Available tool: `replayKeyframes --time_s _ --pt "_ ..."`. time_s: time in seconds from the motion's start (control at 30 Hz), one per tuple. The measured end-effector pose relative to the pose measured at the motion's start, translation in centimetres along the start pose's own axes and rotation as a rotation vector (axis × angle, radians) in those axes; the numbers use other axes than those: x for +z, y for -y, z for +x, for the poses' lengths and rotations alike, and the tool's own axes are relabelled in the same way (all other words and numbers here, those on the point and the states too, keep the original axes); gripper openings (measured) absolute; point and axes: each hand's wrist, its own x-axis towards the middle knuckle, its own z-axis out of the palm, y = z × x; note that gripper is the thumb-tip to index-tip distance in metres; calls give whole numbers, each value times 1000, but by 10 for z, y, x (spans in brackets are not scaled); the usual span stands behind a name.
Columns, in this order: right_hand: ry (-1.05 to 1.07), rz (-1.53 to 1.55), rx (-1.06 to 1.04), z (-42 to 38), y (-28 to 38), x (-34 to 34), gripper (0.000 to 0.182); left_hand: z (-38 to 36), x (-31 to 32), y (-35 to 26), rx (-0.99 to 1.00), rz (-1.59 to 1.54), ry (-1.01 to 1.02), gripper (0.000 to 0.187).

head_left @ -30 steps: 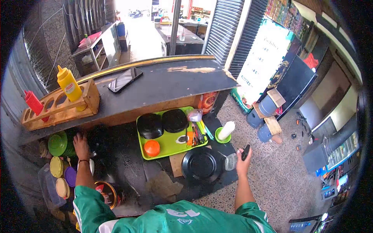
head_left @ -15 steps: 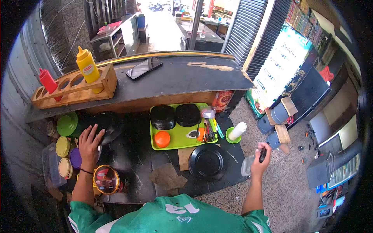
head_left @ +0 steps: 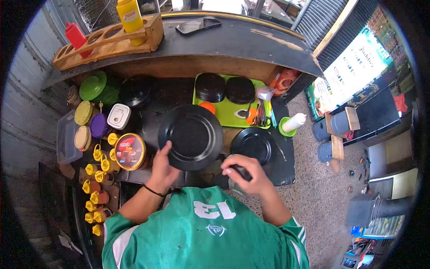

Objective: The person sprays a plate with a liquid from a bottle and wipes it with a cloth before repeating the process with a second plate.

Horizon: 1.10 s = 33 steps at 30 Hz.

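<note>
My left hand [head_left: 166,168] grips a round black plate [head_left: 190,136] by its near rim, with the thumb on top and the other fingers mostly hidden. The plate is raised over the dark counter in front of my chest. In my right hand [head_left: 251,172], close to the plate's right edge, is a clear bottle with a black top [head_left: 241,172], seemingly a spray bottle; my fingers cover much of it. Another black plate [head_left: 253,147] lies on the counter beyond that hand. A brown-lidded tub [head_left: 130,152] stands left of my left hand.
Behind the plate is a lime-green tray [head_left: 229,122] with stacked black dishes and utensils. A white squeeze bottle [head_left: 295,121] leans in a green cup at right. Yellow-capped jars [head_left: 99,197] crowd the left. A wooden rack [head_left: 109,41] holds sauce bottles on the raised ledge.
My left hand has come from the dark plates at back left to the middle, now holding a black plate. My right hand has moved left toward it with the bottle. The view has shifted.
</note>
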Motion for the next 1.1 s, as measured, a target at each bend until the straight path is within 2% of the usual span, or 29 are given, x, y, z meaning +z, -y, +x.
replayKeyframes --time_s 0.07,0.13,0.23,0.27,0.4,0.47,0.53,0.6,0.7,0.77,0.83,0.87,0.97,1.07,1.1 --pt "89 -15 -30 4 -6 14 16 0 10 11 -63 -30 60 42" --pt "121 -20 -13 5 -4 19 17 -11 23 17 -113 3 4 41" --pt "19 -7 -7 6 -10 19 17 -17 24 22 -143 6 -10 40" --pt "38 -59 130 4 -2 10 18 -21 28 22 -140 38 -18 39" --pt "-152 -126 80 3 -5 4 16 -18 20 26 -182 79 9 41" --pt "-225 -164 -74 2 -7 8 14 -16 19 28 -217 78 30 44" --pt "-110 -154 -123 1 -6 14 10 -11 17 27 -243 41 69 42" --pt "7 -114 -53 -5 -5 22 11 -3 13 25 -264 1 103 39" --pt "71 -46 -8 -13 -4 36 13 6 11 21 -193 -17 94 43" --pt "81 -43 -7 -16 -3 38 13 4 18 13 -198 -70 177 49" --pt "-94 -61 81 -22 -2 30 14 7 17 10 -191 -112 180 51" --pt "-205 -121 -12 -23 -5 25 13 8 16 9 -184 -152 184 53" --pt "-398 -163 -107 -23 -19 13 8 8 15 5 -208 -143 170 53" --pt "-334 -236 -173 -21 -17 11 10 8 16 4 -197 -160 198 52" --pt "-262 -185 -97 -23 -13 13 12 7 18 4 -199 -159 197 52"
